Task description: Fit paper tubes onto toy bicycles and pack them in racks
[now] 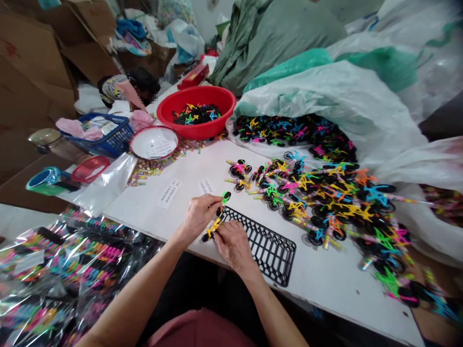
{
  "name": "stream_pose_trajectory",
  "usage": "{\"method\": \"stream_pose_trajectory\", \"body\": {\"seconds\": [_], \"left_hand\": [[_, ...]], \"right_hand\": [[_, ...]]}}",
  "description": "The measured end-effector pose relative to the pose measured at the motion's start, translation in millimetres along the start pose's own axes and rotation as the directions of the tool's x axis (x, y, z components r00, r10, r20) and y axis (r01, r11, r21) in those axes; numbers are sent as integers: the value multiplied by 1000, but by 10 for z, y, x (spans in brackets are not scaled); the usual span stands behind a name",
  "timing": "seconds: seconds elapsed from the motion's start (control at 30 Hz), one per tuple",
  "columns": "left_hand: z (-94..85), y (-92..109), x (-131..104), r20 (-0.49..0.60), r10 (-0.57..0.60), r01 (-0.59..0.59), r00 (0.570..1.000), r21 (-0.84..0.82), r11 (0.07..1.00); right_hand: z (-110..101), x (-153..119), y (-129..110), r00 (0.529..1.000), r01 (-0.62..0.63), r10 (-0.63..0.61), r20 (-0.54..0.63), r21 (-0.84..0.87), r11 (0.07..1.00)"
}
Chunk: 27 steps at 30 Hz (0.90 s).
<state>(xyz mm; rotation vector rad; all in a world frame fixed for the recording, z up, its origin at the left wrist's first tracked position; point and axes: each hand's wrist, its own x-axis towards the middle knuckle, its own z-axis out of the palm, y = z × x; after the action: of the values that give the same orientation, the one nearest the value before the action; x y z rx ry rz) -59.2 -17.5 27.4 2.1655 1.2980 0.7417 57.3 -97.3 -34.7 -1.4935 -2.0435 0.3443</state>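
**A Green Toy Bike (225, 197) at the End of the Black Rack (269, 243)**

The left hand (197, 214) pinches the green toy bike with its thumb and fingertips, maybe to keep it steady. The right hand (234, 243) bends over the rack, next to a yellow toy bike (216, 224). Its fingertips are hidden, so one cannot tell if it pinches anything. To the right, a heap of toy bikes (336, 207) lies on the white table (188, 166), probably for easy reach. Farther back, a white bag (361, 103) and a red basin (183, 128) hold more, likely to keep them together.

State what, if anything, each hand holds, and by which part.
Left hand pinches a green toy bike; right hand seems to hold a yellow toy bike. Each grip's exact place is too small to tell.
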Motion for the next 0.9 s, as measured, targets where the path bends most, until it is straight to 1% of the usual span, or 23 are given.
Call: {"method": "stream_pose_trajectory", "body": {"seconds": [0.1,0.17,0.23,0.3,0.37,0.43,0.47,0.5,0.57,0.6,0.63,0.67,0.73,0.77,0.8,0.83,0.9], "left_hand": [[-6,-1,17,8,32,-32,999,3,999],[-15,-8,38,43,106,-106,993,-8,994],[-29,-21,56,97,191,-191,977,-11,982],[-50,-35,64,144,232,-234,962,-2,972],[-74,-44,61,166,229,-231,959,-5,973],[-98,-44,52,179,225,-223,958,-33,974],[-110,-41,46,186,229,-224,955,-48,973],[-122,-36,38,196,236,-229,952,-59,972],[-145,-26,19,212,251,-243,944,-64,968],[-156,-21,5,218,254,-247,942,-60,967],[-166,-18,-12,225,252,-247,941,-52,968],[-176,-16,-32,230,247,-243,941,-46,969],[-193,-15,-80,227,229,-226,947,-40,973],[-200,-16,-103,217,221,-217,951,-42,975],[-206,-16,-123,201,217,-212,955,-46,976],[-211,-14,-138,176,216,-210,961,-52,976],[-224,-7,-146,102,203,-197,974,-63,978]], "right_hand": [[-6,22,-12,1000,1,-1,17,12,1000],[1,46,-33,1000,-3,2,31,20,1000],[5,60,-52,999,-13,12,43,32,999],[-24,54,-38,998,-27,23,62,67,997],[-125,48,44,994,-29,16,107,127,992],[-311,88,198,991,-35,16,131,142,989],[-425,141,293,994,-47,37,106,102,994],[-540,221,392,996,-68,66,52,25,997],[-740,448,590,992,-115,101,-82,-194,974],[-812,580,685,988,-123,89,-124,-298,947],[-863,711,774,989,-111,64,-134,-381,918],[-897,829,855,993,-83,36,-113,-437,896],[-926,990,984,998,-23,-7,-62,-481,877],[-925,1022,1026,998,-15,-19,-65,-481,877],[-914,1020,1049,995,-19,-29,-95,-466,884],[-892,986,1052,988,-29,-40,-150,-432,901],[-808,841,1005,961,-42,-45,-274,-302,952]]}}
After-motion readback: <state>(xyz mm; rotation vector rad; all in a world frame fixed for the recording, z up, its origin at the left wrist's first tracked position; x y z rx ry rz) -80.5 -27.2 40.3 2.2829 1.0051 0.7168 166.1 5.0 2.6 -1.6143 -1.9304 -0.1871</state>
